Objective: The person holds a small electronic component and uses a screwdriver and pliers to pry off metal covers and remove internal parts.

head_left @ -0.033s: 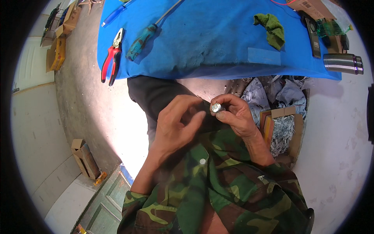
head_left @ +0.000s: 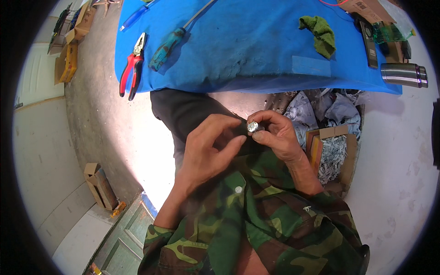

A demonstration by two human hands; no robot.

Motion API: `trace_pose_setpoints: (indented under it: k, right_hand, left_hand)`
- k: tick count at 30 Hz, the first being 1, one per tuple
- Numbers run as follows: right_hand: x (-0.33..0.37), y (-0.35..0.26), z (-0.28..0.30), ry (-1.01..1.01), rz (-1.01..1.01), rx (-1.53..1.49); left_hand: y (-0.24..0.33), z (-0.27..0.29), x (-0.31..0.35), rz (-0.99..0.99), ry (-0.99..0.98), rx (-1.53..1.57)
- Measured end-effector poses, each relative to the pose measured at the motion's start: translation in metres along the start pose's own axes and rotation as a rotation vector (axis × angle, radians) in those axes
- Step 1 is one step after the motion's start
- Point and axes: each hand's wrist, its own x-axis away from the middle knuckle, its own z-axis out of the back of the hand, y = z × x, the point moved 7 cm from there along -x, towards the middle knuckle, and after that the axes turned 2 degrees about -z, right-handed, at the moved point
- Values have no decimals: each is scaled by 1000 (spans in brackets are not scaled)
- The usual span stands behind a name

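My right hand pinches a small silver metal part between thumb and fingers, in front of my chest. My left hand comes in from the left with bent fingers, and its fingertips meet the same part at its left side. Whatever lies under the left palm is hidden. Both forearms wear green camouflage sleeves. A dark garment lies just beyond the hands.
Beyond the hands lies a blue-covered table with red-handled pliers, a teal screwdriver, a green cloth and a steel flask. A cardboard box of shredded paper stands to the right; small boxes sit on the floor to the left.
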Motion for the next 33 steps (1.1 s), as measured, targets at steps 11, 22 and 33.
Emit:
trace_pose_setpoints:
  k: [11, 22, 33]
  right_hand:
    - [-3, -28, -19, 125, 263, 596]
    - [-3, -35, -35, 119, 354, 781]
    - [-3, -36, -48, 205, 519, 1008]
  left_hand:
    - [12, 6, 7, -75, 81, -46]
    - [11, -1, 8, -217, 126, -304]
    - [10, -16, 16, -354, 161, -639]
